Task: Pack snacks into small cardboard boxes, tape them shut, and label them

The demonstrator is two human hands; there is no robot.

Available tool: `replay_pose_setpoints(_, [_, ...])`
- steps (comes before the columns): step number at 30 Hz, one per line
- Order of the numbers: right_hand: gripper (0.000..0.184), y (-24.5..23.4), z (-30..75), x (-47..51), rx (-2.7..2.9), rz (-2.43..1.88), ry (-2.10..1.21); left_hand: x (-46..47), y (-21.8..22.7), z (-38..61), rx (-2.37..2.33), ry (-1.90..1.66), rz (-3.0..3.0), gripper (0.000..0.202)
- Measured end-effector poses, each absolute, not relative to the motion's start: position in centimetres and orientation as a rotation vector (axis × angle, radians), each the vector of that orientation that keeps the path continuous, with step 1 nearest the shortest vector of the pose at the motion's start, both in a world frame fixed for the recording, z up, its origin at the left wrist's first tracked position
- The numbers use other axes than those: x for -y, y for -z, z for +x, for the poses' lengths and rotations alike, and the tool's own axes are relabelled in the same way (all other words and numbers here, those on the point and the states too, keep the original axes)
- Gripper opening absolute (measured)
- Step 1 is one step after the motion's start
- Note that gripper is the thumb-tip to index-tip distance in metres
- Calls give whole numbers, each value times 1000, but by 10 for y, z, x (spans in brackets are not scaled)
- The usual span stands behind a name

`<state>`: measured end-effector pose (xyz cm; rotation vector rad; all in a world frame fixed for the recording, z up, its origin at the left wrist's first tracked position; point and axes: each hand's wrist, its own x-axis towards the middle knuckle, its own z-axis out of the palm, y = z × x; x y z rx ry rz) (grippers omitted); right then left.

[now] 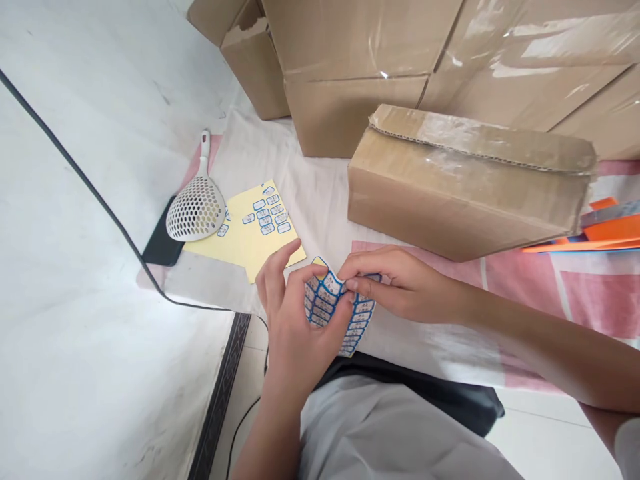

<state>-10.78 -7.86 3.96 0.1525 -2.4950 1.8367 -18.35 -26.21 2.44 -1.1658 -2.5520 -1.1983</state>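
Observation:
Both hands hold a sheet of blue-edged labels (pixel 323 301), bent between them near the table's front edge. Thumb and forefinger of my left hand (pixel 300 313) grip its upper left part, while the other fingers of that hand are raised. My right hand (pixel 387 283) pinches the sheet's top edge, its fingertips close to the left thumb. Part of the sheet lies hidden behind the left hand. Just beyond the left hand is a yellow backing sheet (pixel 240 207) with several blue-edged labels scattered on it.
A white perforated skimmer (pixel 197 207) lies over a black phone (pixel 163 243) and the yellow sheet's edge. A cardboard box (pixel 465 193) stands at right, with larger cartons (pixel 360 47) behind. Orange items (pixel 605 227) lie far right. A black cable (pixel 100 193) crosses the left side.

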Motion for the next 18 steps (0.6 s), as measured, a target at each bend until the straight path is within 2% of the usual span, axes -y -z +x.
replay_pose_setpoints(9, [23,-41,-106,83,2535,-33,-1794,256,-22,-180,2311,975,-1193,17])
replay_pose_setpoints(18, [22,-39,-105,87,2582,-90,-1687,253,-19,-184,2213,851,-1268,16])
